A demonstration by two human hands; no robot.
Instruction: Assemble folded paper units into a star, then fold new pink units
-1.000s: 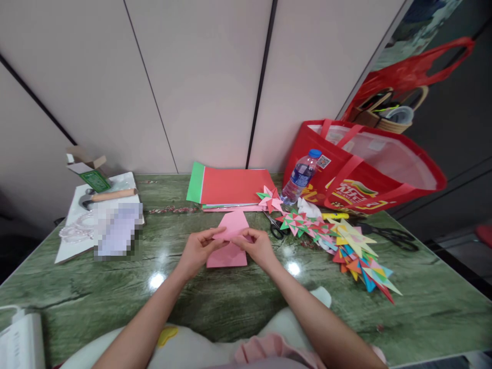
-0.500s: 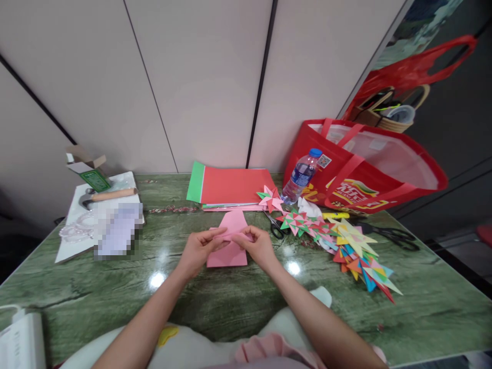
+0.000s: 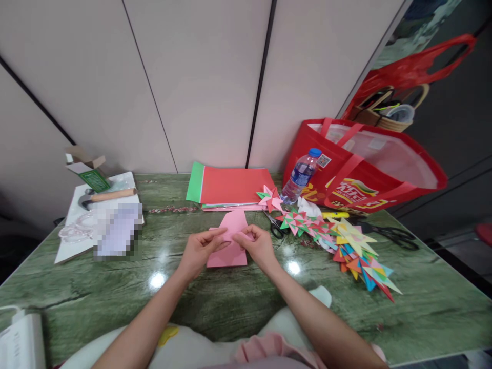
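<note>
Between my two hands is a small folded piece of pink paper (image 3: 232, 234), pinched at both ends. My left hand (image 3: 202, 248) is closed on its left end, thumb and fingers pressed together. On the right end, my right hand (image 3: 259, 246) pinches with thumb and forefinger. Under it on the table lies more pink paper (image 3: 229, 257), its upper part tapering away from me. My fingers hide part of the folds. Just beyond lies a stack of coloured sheets (image 3: 236, 185), red on top with a green edge. A folded paper star (image 3: 270, 199) rests at its right corner.
Right of my hands lie black scissors (image 3: 277, 228) and several folded paper stars (image 3: 357, 251). A water bottle (image 3: 302, 177) stands before a red bag (image 3: 369, 169). At left, a white board (image 3: 73, 241) holds a hammer (image 3: 111, 195) and a small box (image 3: 92, 174).
Both hands stay in nearly the same place. The fingers shift slightly along the small pink paper, which looks a little flatter between them.
</note>
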